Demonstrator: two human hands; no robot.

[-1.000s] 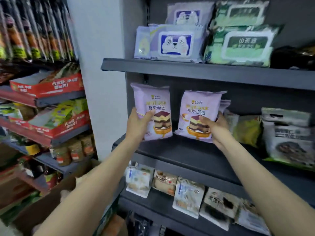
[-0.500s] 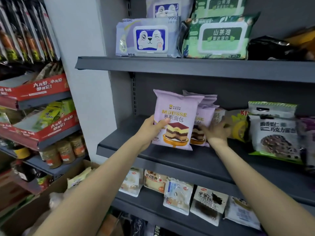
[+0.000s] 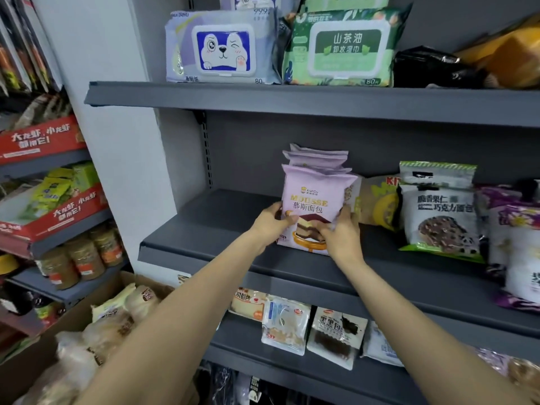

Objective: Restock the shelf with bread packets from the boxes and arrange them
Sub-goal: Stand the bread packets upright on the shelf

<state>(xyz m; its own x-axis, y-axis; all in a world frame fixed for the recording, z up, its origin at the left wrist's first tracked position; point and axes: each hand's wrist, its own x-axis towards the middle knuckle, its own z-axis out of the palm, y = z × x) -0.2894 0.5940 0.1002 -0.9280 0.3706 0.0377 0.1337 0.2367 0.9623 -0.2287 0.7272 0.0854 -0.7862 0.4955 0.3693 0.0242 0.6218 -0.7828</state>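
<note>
We are in the arranging step: our left hand (image 3: 270, 220) and right hand (image 3: 340, 232) hold the front mousse bread packet (image 3: 314, 200) between them, the left with its thumb across the lower front and its fingers wrapped round the left edge, the right curled round the lower right edge. The packet stands on the middle shelf (image 3: 233, 226), at the head of a short row of purple packets (image 3: 317, 159) lined up behind it, and just beside the yellow packet (image 3: 377, 200) on its right. It stands upright, leaning back a little, its long axis running top to bottom, its printed face towards us and its crimped top seam uppermost. How squarely it sits against the packet behind we cannot quite tell, since the front one hides the gap. As we judge it, the next move calls for pressing the row snug and straight, letting go without tipping the soft bag forward, then reaching down to the cardboard box (image 3: 96, 314) at lower left, where more wrapped bread lies. The shelf's whole left stretch has no stock, so we judge the restocking far from done.
</note>
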